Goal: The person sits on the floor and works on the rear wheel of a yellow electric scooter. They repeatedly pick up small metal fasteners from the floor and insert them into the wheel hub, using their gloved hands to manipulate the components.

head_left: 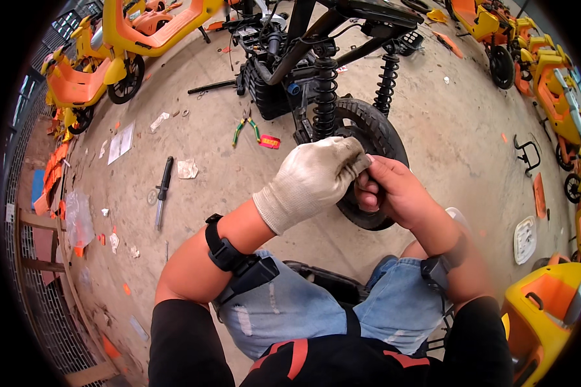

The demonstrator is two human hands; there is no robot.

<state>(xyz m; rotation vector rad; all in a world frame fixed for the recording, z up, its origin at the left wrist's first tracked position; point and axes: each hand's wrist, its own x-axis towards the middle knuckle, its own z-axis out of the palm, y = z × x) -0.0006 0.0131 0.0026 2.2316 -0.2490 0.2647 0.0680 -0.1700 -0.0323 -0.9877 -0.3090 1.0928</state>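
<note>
My left hand (319, 177), in a pale work glove, meets my bare right hand (388, 186) in front of the black rear wheel (368, 129) of a scooter frame. Fingers of both hands are pinched together at the fingertips. Whatever they hold is too small or too covered to make out. Just behind my glove a black coil-spring shock absorber (325, 97) rises to the frame (297, 55). A second shock absorber (387, 80) stands on the wheel's far side.
On the concrete floor to the left lie green-handled pliers (246, 128), a red-and-yellow packet (270, 142), a loose shock absorber (165, 191) and a paper sheet (121, 144). Yellow scooters (81, 80) line both sides. A white tray (525, 240) and a black bracket (528, 155) lie right.
</note>
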